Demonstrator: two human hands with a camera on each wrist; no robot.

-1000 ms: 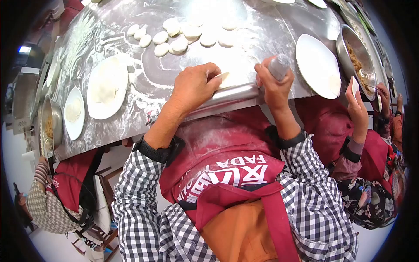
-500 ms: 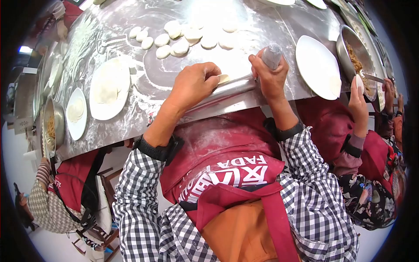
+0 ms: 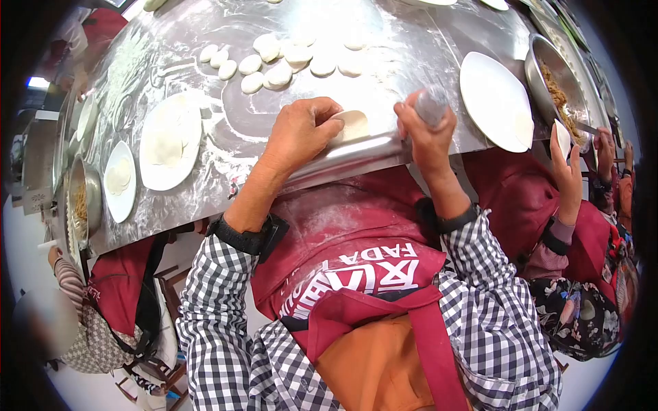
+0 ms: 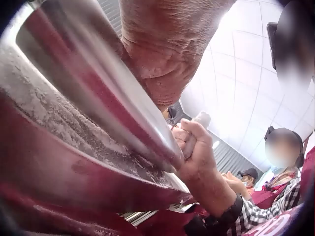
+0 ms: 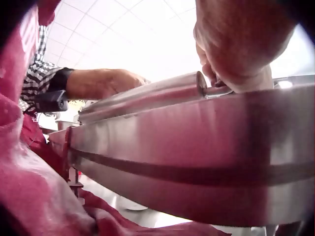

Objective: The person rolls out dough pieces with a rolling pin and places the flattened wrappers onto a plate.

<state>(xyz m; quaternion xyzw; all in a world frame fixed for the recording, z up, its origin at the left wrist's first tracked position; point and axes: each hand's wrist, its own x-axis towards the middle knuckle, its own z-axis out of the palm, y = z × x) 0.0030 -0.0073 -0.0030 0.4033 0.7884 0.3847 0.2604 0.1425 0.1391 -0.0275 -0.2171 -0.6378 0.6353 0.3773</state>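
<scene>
In the head view, my left hand (image 3: 301, 133) pinches the near-left edge of a flat round dough wrapper (image 3: 355, 126) between thumb and fingers. My right hand (image 3: 432, 137) is wrapped around the grey handle (image 3: 432, 103) of a metal rolling pin, and the handle's end sticks up out of the fist. The shiny rolling pin (image 3: 373, 149) lies along the table's near edge, just in front of the wrapper. From the right wrist, the roller (image 5: 147, 96) shows side-on with a thin metal axle running into the right hand (image 5: 241, 49).
Several dough rounds (image 3: 277, 74) lie farther back on the floured steel table (image 3: 240, 113). White plates with wrappers stand at left (image 3: 152, 175) and right (image 3: 483, 85). Metal bowls of filling are at the right (image 3: 533, 68) and far left (image 3: 91, 198). People sit at both sides.
More of the wrapper's round face shows beside the left hand now. My right hand tilted left with the handle, then swung slightly back. At far left, a person's head has come into view.
</scene>
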